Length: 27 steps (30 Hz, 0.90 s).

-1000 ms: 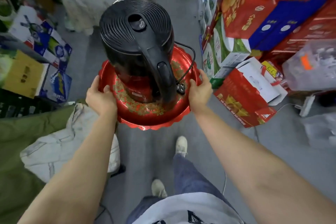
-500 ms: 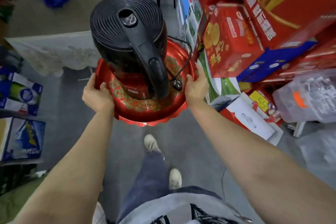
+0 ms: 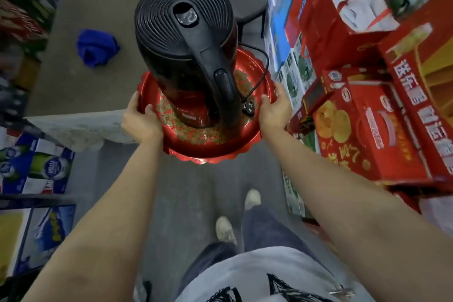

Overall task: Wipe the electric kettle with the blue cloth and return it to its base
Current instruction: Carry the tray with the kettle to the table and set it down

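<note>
Half a second on, we have carried the load further up the aisle: the grey tabletop [image 3: 98, 86] now fills the left of the head view, and the blue cloth [image 3: 97, 47], then at the far upper corner, lies closer, bunched on that surface.

Largest first: stacked red gift cartons [image 3: 362, 130] wall the right side, printed boxes [image 3: 36, 171] line the left, and the concrete floor [image 3: 181, 189] runs between them. The tabletop sits ahead and to the left, its near edge draped in a pale cover.

We hold a round red tray [image 3: 210, 152] level in front of us, partly over the tabletop's near corner. Our left hand [image 3: 141, 122] clasps its left rim, thumb over the lip, and our right hand [image 3: 275, 108] clasps the right rim the same way. Both are clenched on the tray, neither on the kettle.

The black electric kettle [image 3: 183, 32] stands upright in the tray's middle on a red base [image 3: 193, 115], its long axis vertical, its handle [image 3: 220, 81] pointing back toward us and slightly right. A black cord [image 3: 259, 73] loops along the tray's right side to a plug [image 3: 248, 108] beside the right thumb.

The cloth lies ahead and left of the tray, well apart from both hands, the left one nearer. We judge the tray must be set down before either hand is free to reach it.
</note>
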Each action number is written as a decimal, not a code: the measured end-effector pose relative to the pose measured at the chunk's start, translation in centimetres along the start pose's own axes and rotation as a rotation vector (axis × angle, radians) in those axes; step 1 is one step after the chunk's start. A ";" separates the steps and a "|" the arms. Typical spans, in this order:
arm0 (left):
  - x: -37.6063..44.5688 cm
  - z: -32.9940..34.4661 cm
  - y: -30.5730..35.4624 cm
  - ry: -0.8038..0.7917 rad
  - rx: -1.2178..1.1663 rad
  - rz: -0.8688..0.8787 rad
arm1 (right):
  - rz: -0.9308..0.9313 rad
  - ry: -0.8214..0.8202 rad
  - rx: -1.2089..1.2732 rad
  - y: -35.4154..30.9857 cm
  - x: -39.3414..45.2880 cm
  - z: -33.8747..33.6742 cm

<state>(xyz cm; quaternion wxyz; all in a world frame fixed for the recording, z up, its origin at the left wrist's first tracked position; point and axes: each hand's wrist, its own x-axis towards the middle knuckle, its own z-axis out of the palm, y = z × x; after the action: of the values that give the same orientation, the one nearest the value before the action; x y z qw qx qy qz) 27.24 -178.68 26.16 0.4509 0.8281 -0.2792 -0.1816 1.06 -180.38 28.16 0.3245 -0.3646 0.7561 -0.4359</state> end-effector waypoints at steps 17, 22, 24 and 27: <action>24.0 14.0 9.3 0.256 -0.034 -0.113 | -0.125 -0.264 -0.052 -15.0 24.8 22.3; 31.4 16.2 10.2 0.303 -0.020 -0.141 | -0.166 -0.308 -0.085 -18.6 29.4 30.3; 33.9 16.7 10.2 0.317 -0.003 -0.173 | -0.165 -0.330 -0.118 -19.7 30.5 33.1; 37.0 17.1 10.9 0.360 0.043 -0.196 | -0.164 -0.364 -0.142 -21.6 32.0 36.9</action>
<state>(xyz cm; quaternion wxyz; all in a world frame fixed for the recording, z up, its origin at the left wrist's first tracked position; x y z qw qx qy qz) 43.35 -217.70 24.58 0.4561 0.8798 -0.1159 -0.0675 19.93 -230.27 26.84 0.3927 -0.5197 0.6816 -0.3333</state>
